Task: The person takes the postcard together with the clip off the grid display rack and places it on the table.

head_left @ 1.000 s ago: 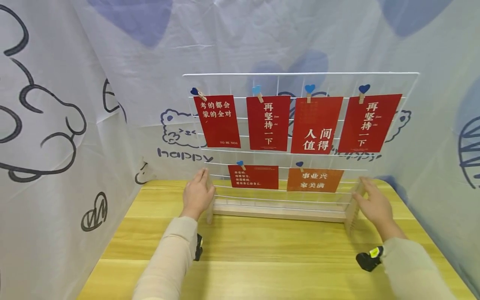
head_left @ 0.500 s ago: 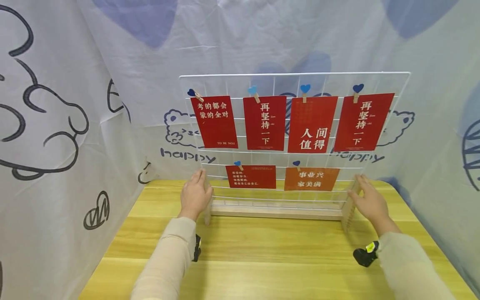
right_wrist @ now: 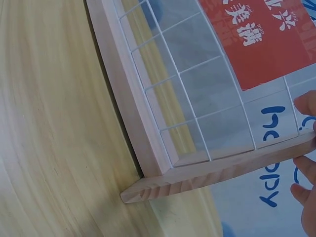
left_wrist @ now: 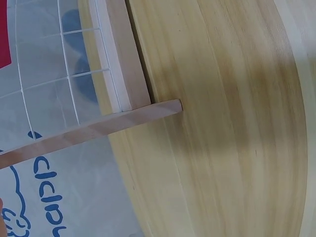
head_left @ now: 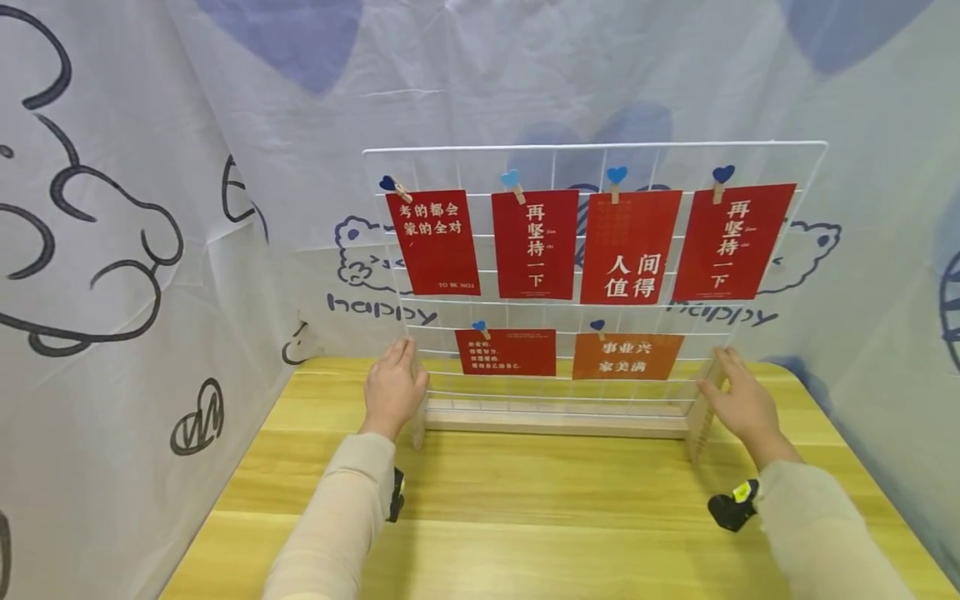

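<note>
A white wire grid stand (head_left: 592,147) on a wooden base (head_left: 555,425) stands upright at the back of the yellow wooden table (head_left: 540,508). Several red cards (head_left: 534,246) and one orange card (head_left: 628,357) hang from it on heart-topped pegs. My left hand (head_left: 393,387) holds the stand's left wooden foot (left_wrist: 113,123), fingers pointing away from me. My right hand (head_left: 738,402) grips the right foot (right_wrist: 207,170), with the thumb (right_wrist: 307,103) on the grid side and fingers (right_wrist: 302,170) on the outer side.
Printed white and blue cloth (head_left: 150,208) hangs close around the table on the left, back and right, just behind the stand. Bare tabletop lies in front of the stand, between my sleeves (head_left: 345,508). A black wrist camera (head_left: 731,507) sits on each forearm.
The stand and both hands sit slightly left half a second ago and are back to the right now. Both hands have kept their hold on the feet.
</note>
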Demonstrator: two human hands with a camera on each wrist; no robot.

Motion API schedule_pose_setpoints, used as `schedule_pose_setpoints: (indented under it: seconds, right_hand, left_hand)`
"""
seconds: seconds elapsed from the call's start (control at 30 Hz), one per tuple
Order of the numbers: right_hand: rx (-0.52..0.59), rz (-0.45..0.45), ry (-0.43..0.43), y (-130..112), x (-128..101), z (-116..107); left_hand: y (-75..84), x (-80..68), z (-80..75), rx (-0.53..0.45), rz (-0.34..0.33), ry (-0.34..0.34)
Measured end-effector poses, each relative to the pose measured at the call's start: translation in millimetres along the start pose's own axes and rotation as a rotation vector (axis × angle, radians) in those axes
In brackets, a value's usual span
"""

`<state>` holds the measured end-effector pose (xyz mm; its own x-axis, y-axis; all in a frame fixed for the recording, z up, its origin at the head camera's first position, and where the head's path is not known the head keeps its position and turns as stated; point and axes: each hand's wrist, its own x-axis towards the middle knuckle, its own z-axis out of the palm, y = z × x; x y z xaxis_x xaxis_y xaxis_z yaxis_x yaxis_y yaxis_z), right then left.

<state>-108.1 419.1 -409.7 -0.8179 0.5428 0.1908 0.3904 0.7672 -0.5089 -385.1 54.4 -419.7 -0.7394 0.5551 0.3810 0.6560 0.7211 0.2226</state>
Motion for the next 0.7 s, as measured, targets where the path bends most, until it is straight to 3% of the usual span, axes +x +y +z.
schedule_pose_setpoints:
  seconds: [0.37,0.7]
  right_hand:
    - [-0.019,0.007,0.000,-2.3,3.8,-4.1]
    - [-0.014,0.025,-0.025,-1.6,2.3,-1.6]
  left_hand:
    - [0.7,3.5,-6.2,-0.018,-0.011,-0.008]
    - [4.8,6.3,-16.9,-0.132,-0.092,-0.146]
